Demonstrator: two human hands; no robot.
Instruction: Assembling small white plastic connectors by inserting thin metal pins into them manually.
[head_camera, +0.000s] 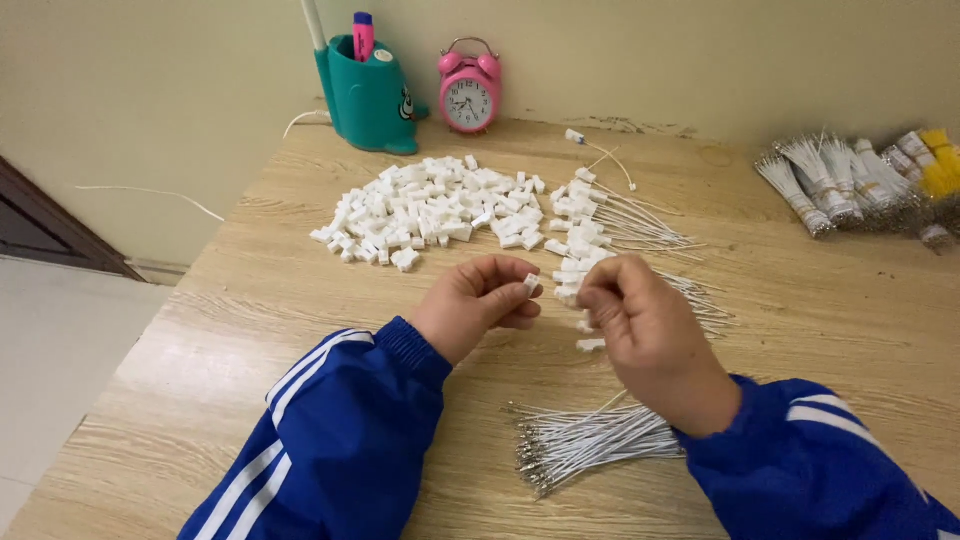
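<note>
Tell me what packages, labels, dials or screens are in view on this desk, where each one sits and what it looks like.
Alarm clock: back of the table by the wall, round, pink, white dial, two bells on top.
Pen holder: left of the clock, teal, cartoon face on its side, holds a pink marker.
Banded wire bundles: far right, silvery white and yellow, each wrapped in a band.
No screens or boxes.

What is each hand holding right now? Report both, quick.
Left hand: closed, pinching a small white plastic connector at its fingertips.
Right hand: closed in a pinch by the connector; what it grips cannot be told.
</note>
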